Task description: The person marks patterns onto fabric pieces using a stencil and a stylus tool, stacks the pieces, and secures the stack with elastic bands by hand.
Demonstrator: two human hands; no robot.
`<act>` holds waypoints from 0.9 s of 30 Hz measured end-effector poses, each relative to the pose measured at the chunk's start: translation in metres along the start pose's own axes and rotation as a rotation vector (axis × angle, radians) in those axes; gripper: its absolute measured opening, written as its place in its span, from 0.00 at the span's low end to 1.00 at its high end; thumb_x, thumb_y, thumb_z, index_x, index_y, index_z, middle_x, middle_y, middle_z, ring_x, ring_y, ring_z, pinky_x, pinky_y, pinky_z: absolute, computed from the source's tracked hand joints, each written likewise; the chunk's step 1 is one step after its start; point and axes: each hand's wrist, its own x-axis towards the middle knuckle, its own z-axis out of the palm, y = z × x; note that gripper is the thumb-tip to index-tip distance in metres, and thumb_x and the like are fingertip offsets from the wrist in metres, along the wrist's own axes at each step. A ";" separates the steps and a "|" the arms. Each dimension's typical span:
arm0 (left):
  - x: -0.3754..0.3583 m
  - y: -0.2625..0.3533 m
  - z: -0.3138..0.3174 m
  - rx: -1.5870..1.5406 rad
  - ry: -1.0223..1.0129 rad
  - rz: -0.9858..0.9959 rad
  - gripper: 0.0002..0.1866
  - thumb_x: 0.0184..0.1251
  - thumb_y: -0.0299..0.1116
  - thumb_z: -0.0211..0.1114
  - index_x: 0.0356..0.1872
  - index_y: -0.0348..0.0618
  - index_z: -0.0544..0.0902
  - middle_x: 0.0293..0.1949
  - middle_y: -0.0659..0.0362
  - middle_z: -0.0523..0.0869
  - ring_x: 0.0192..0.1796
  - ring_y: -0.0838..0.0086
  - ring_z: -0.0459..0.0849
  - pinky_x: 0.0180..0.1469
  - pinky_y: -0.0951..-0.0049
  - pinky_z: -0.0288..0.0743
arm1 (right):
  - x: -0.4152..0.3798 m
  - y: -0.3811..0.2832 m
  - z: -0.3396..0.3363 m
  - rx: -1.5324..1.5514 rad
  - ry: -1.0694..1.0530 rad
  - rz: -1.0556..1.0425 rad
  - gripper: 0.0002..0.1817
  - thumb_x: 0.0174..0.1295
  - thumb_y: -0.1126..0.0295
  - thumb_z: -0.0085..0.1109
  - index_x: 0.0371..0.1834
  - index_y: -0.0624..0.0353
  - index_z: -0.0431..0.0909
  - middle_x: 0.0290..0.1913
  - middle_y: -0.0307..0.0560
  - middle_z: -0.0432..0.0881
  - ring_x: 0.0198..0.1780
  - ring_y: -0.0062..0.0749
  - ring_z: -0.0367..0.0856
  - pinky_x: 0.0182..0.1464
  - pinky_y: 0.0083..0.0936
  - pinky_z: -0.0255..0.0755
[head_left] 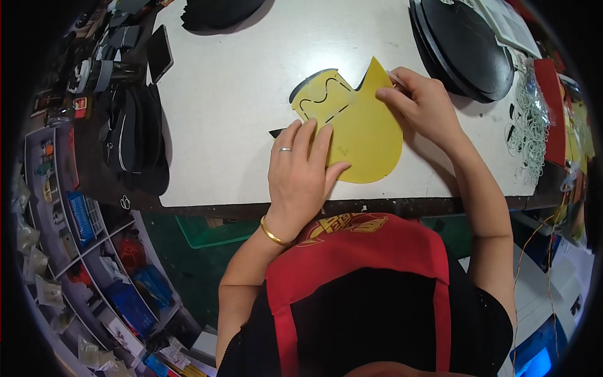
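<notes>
A yellow template (pixel 367 135) with slots cut along wavy and straight lines lies on the white tabletop. Dark material (pixel 306 83) shows past its upper left edge, and a dark tip sticks out at the left. My left hand (pixel 300 163), with a ring and a gold bangle, rests on the template's lower left, its fingers spread. At the upper right edge of the template is my right hand (pixel 422 103), thumb and fingers pinched round a thin whitish tool (pixel 396 78), only partly visible.
Stacked black pieces (pixel 465 47) lie at the back right, beside pale rubber bands (pixel 531 135). More black pieces (pixel 135 135) sit at the left edge, near a phone (pixel 159 54). Another black piece (pixel 223 12) is at the back. Shelves (pixel 88 251) stand lower left.
</notes>
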 end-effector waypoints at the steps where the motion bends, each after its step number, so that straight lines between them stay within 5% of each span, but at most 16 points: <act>1: -0.003 -0.002 0.003 -0.031 -0.009 0.000 0.31 0.54 0.39 0.78 0.58 0.36 0.81 0.56 0.48 0.81 0.60 0.51 0.78 0.61 0.54 0.74 | 0.004 0.000 0.001 -0.035 -0.015 0.012 0.16 0.67 0.58 0.66 0.43 0.62 0.85 0.26 0.52 0.85 0.26 0.38 0.85 0.34 0.31 0.76; 9: 0.001 -0.008 0.013 -0.099 0.018 0.001 0.28 0.54 0.36 0.78 0.56 0.36 0.82 0.55 0.48 0.81 0.58 0.52 0.78 0.59 0.56 0.74 | 0.006 -0.001 0.008 -0.124 0.004 -0.015 0.15 0.67 0.59 0.63 0.42 0.62 0.84 0.28 0.55 0.86 0.30 0.49 0.86 0.36 0.38 0.77; 12: 0.002 -0.006 0.015 -0.100 0.009 0.005 0.27 0.54 0.36 0.78 0.55 0.36 0.82 0.55 0.48 0.80 0.57 0.52 0.77 0.58 0.56 0.73 | 0.005 0.002 0.011 -0.185 0.046 -0.067 0.15 0.67 0.60 0.65 0.42 0.64 0.83 0.25 0.53 0.83 0.25 0.42 0.83 0.32 0.31 0.74; 21: 0.002 0.002 0.012 -0.059 -0.043 -0.032 0.27 0.56 0.35 0.79 0.56 0.37 0.82 0.58 0.47 0.80 0.59 0.51 0.77 0.59 0.55 0.74 | 0.006 0.005 0.013 -0.186 0.052 -0.081 0.15 0.67 0.58 0.64 0.42 0.62 0.83 0.25 0.53 0.84 0.26 0.47 0.83 0.32 0.36 0.74; 24: 0.003 0.005 0.009 -0.044 -0.086 -0.043 0.27 0.57 0.37 0.78 0.57 0.38 0.81 0.59 0.47 0.79 0.59 0.51 0.77 0.59 0.55 0.74 | 0.013 -0.010 -0.007 -0.472 -0.014 -0.028 0.13 0.69 0.58 0.60 0.39 0.57 0.85 0.28 0.53 0.87 0.33 0.51 0.87 0.38 0.40 0.80; 27: 0.003 0.006 0.008 -0.029 -0.100 -0.055 0.28 0.58 0.38 0.77 0.58 0.38 0.80 0.61 0.47 0.78 0.60 0.50 0.76 0.59 0.55 0.74 | 0.019 -0.035 -0.020 -0.405 0.157 -0.227 0.14 0.70 0.56 0.58 0.37 0.53 0.85 0.27 0.45 0.85 0.33 0.46 0.86 0.35 0.39 0.79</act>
